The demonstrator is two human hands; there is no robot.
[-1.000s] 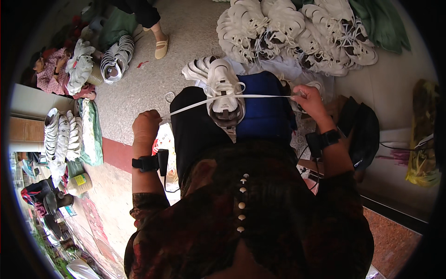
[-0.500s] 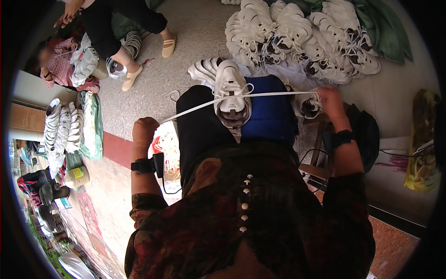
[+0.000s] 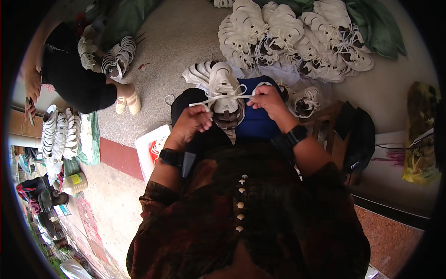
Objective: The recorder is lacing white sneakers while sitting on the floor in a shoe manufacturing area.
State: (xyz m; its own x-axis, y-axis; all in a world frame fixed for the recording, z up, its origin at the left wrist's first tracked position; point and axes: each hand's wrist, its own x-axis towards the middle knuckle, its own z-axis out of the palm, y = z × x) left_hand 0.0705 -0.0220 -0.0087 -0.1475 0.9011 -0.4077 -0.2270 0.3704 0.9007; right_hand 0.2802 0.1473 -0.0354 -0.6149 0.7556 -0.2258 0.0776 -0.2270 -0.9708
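A white sneaker (image 3: 227, 106) rests on my lap, between a dark trouser leg and a blue cloth (image 3: 258, 117), its toe pointing away from me. Across its opening runs a white shoelace (image 3: 216, 98), threaded through the front eyelets with a small loop standing at the right. My left hand (image 3: 191, 123) is closed on the lace's left end, just left of the shoe. On the other side, my right hand (image 3: 271, 103) pinches the right end between thumb and fingers. Both hands stay clear of the shoe itself.
Stacked white shoe uppers (image 3: 260, 35) fill the far right, beside a green sack (image 3: 378, 28). More uppers (image 3: 62, 132) stand at the left near a plastic jug (image 3: 75, 182). Another person (image 3: 76, 74) is at the far left. A white bag (image 3: 151, 144) lies by my left forearm.
My hands have come inward from wide apart to close beside the shoe, and the stretched lace is now short between them. The other person has moved left and nearer.
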